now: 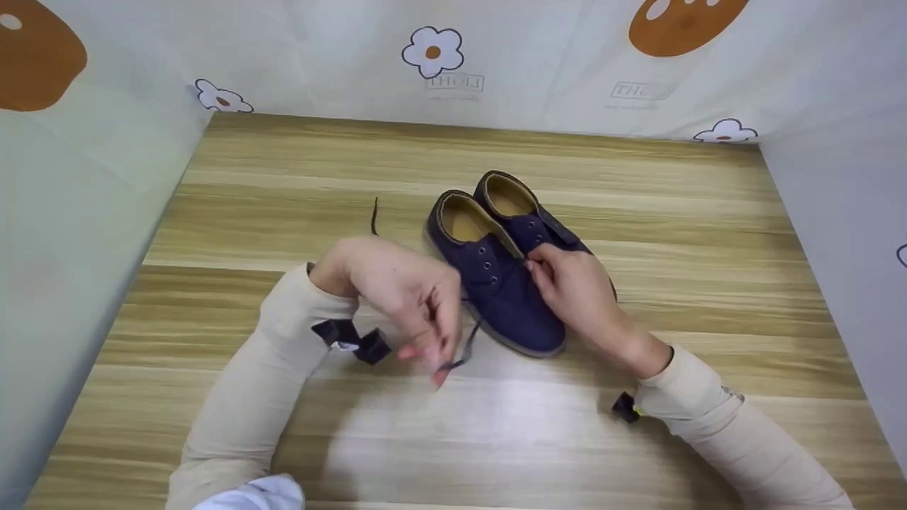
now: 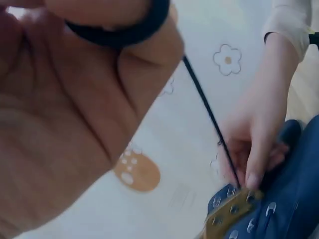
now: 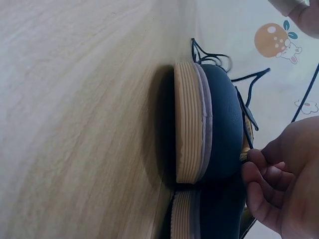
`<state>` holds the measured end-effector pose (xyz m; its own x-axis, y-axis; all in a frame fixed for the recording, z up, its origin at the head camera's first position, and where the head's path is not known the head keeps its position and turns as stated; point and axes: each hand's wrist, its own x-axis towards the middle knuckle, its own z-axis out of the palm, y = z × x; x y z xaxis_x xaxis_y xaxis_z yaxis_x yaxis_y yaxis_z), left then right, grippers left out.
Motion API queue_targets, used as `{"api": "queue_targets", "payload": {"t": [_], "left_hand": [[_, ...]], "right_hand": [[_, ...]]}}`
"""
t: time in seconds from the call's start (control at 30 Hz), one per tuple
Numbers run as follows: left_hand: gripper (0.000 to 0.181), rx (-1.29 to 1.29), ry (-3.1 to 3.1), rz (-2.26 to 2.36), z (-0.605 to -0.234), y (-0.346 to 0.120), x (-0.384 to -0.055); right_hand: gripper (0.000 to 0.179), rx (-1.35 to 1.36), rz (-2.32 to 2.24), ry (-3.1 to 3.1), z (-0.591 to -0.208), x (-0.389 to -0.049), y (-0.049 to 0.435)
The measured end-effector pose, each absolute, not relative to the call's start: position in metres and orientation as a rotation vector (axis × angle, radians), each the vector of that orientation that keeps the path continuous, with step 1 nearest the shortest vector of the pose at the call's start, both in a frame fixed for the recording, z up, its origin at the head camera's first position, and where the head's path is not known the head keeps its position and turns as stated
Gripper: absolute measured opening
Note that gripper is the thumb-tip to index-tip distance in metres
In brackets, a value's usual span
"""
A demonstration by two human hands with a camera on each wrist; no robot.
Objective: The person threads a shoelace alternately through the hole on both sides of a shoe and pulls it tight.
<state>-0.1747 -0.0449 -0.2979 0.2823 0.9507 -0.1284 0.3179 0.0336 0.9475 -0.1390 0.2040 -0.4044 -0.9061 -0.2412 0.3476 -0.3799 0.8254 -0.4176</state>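
Two navy lace-up shoes stand side by side on the table; the left shoe (image 1: 521, 322) has bare metal eyelets on one flap. Bent at the wrist, my left hand (image 1: 407, 294) holds a dark shoelace (image 1: 470, 341) between its fingers, left of the toe. In the left wrist view the lace (image 2: 203, 99) runs taut from that hand down to the tan-lined eyelet flap (image 2: 233, 211). There my right hand (image 1: 581, 287) pinches the flap's edge between thumb and fingers, overlapping the right shoe (image 1: 516, 195). Loose lace loops (image 3: 212, 57) stick out beyond the shoe in the right wrist view.
A dark lace piece (image 1: 375, 214) lies left of the shoes, partly behind my left wrist. The wood-grain table (image 1: 708, 212) is bordered by pale patterned sheets (image 1: 538, 64) at the back and sides. Small black camera mounts (image 1: 372, 347) sit on the wrists.
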Motion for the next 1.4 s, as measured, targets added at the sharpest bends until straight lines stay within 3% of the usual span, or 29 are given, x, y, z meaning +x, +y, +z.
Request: {"api": "queue_targets", "payload": {"t": [0.2,0.37,1.03,1.4], "left_hand": [[0.028,1.084,2.261,0.468,-0.317,-0.041,-0.181],[0.018,0.902,2.606,0.491,-0.327,-0.030,-0.179],[0.018,0.960,2.846,0.152,-0.348,-0.004,-0.174],[0.016,0.897,2.921,0.381,-0.350,0.005,-0.174]], "right_hand": [[0.011,0.461,0.716,-2.751,-0.403,-0.139,0.204],[0.012,0.429,0.711,-2.738,-0.403,-0.135,0.202],[0.018,0.500,0.984,-2.818,-0.404,-0.128,0.184],[0.017,0.529,1.141,-2.815,-0.405,-0.129,0.185]]}}
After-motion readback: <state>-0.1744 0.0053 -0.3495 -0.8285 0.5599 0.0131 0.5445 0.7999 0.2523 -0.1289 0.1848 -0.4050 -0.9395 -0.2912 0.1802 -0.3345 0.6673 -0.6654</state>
